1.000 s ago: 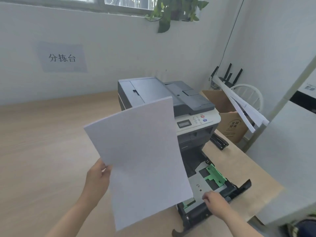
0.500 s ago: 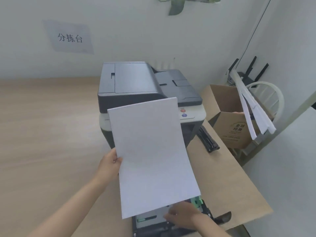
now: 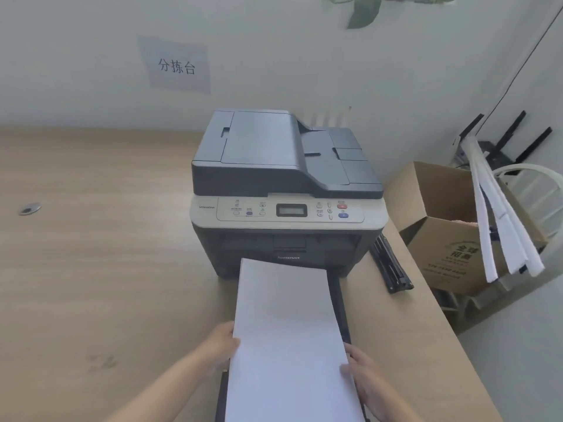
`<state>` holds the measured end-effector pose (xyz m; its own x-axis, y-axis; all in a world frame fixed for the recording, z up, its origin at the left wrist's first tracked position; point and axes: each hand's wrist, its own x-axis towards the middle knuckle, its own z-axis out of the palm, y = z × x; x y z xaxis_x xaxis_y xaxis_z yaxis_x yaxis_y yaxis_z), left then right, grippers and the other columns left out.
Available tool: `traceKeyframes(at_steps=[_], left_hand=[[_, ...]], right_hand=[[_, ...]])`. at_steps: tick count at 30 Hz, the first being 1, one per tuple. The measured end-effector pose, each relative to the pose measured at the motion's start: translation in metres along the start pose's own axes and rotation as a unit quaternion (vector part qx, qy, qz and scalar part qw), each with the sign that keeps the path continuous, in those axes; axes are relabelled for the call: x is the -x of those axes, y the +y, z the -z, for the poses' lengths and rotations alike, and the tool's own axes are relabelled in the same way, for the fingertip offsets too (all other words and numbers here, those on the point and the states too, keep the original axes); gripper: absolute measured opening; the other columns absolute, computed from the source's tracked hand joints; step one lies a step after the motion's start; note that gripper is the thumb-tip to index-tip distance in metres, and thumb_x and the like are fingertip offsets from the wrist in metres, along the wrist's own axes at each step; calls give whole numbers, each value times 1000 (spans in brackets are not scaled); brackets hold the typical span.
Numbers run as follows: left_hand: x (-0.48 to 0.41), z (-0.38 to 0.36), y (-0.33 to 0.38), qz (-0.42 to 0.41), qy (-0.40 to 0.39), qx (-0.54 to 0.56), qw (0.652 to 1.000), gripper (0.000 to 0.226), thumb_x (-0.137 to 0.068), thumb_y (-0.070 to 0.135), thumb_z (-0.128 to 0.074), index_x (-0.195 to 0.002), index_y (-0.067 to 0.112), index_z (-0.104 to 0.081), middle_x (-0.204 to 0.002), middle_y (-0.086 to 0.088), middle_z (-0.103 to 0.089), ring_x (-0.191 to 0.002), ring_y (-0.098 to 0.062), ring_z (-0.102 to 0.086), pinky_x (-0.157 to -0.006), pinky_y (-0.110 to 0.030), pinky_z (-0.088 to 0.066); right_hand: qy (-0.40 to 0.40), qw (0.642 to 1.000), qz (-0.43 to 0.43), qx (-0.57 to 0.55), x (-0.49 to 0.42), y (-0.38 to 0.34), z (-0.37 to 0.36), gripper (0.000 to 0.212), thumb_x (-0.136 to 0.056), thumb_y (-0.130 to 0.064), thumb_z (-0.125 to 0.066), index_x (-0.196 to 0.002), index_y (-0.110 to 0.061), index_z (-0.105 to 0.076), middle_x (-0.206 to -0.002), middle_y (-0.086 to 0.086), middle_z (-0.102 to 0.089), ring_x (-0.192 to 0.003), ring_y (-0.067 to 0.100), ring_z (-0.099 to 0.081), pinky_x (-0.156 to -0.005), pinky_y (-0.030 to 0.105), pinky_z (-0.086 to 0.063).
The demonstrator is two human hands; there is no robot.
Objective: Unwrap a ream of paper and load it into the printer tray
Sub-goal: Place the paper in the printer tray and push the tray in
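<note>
Lying over the pulled-out tray point(image 3: 338, 303), paper point(image 3: 288, 336), left hand point(image 3: 224, 342) and right hand point(image 3: 364, 371) gripping its sides

White paper point(image 3: 286, 330), dark grey and beige printer point(image 3: 286, 190), light wood-grain table point(image 3: 100, 269), brown box point(image 3: 444, 239).

"What does the room look like from here?"

"A pale wall point(image 3: 91, 56) runs behind a long wooden table point(image 3: 91, 254), with a grey paper sign point(image 3: 176, 67) bearing three Chinese characters stuck to it. Green leaves point(image 3: 362, 10) hang in from the top edge."

"And to the right?"

"An open cardboard box point(image 3: 438, 233) stands just beside the table's end, white strips point(image 3: 502, 233) leaning across it. A thin dark cable point(image 3: 518, 65) slants down the side wall. A small metal grommet point(image 3: 29, 208) sits in the tabletop. Daylight is soft and even."
</note>
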<state>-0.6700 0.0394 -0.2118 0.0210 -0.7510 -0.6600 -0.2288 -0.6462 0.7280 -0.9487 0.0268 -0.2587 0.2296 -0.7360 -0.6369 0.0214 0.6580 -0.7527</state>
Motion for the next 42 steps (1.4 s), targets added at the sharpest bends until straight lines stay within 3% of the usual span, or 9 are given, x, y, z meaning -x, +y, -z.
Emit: traceKeyframes(at_steps=[2,6,13,24,30,33,37,40,42], left_hand=[[-12,-7,-5,22,17,0,1000,29,-88,-2,-38,-97,16,-60,-85,-6,-68,-64,-20,-63,-53,-24,-50],[-31,-19,-10,28,78,-47,995,23,-91,0,-35,-87,16,-51,-70,-3,-56,-56,-17,-48,-47,-21,-35],[-41,-22,-19,12,103,-57,993,40,-89,-4,-38,-67,28,-46,-75,0,-54,-74,-19,-52,-63,-22,-42],[-49,-24,-8,-15,120,-48,991,35,-90,-5,-35,-118,3,-54,-87,-6,-60,-81,-23,-55,-62,-22,-42],[-44,-28,1,-6,120,-153,981,45,-84,-8,-32,-126,0,-45,-130,-18,-55,-115,-32,-53,-102,-35,-45],[-39,-31,6,-17,116,-215,969,46,-88,-9,-31,-133,-2,-37,-140,-18,-44,-128,-30,-43,-104,-29,-38],[-43,-27,-3,-52,121,-248,960,51,-88,-11,-31,-138,-1,-30,-147,-17,-35,-134,-27,-36,-108,-25,-32],[-44,-18,-14,-69,137,-240,959,46,-87,-11,-33,-129,3,-47,-137,-16,-48,-126,-26,-46,-101,-25,-39],[-40,-11,-19,-74,150,-246,955,36,-85,-8,-37,-100,10,-64,-106,-12,-64,-107,-27,-58,-83,-23,-45]], right_hand=[[39,997,13,59,-4,6,0,59,-53,9,-46,-111,0,-56,-84,14,-71,-67,28,-67,-57,29,-52],[101,985,28,137,-11,8,-2,52,-72,21,-32,-109,-5,-58,-80,5,-71,-63,17,-66,-53,22,-49],[143,974,57,163,-24,21,-4,51,-73,20,-33,-113,-4,-56,-87,-1,-68,-81,16,-65,-69,28,-47],[166,959,83,214,-27,8,-21,54,-77,16,-33,-121,-10,-51,-113,12,-64,-99,25,-59,-65,9,-46],[166,916,93,352,-26,4,-30,64,-74,17,-31,-132,-9,-39,-113,6,-56,-103,20,-52,-86,20,-45],[163,875,88,448,-27,6,-33,66,-74,13,-35,-137,-6,-31,-127,16,-48,-116,27,-48,-103,30,-42],[150,842,81,511,-22,4,-37,48,-78,13,-35,-123,0,-45,-139,14,-36,-117,24,-49,-94,22,-45],[149,814,87,554,-17,8,-37,35,-78,11,-35,-102,-4,-55,-139,11,-38,-119,25,-47,-84,25,-46],[183,802,114,557,-13,9,-33,41,-80,9,-40,-116,-4,-54,-133,13,-42,-121,27,-45,-85,25,-42]])
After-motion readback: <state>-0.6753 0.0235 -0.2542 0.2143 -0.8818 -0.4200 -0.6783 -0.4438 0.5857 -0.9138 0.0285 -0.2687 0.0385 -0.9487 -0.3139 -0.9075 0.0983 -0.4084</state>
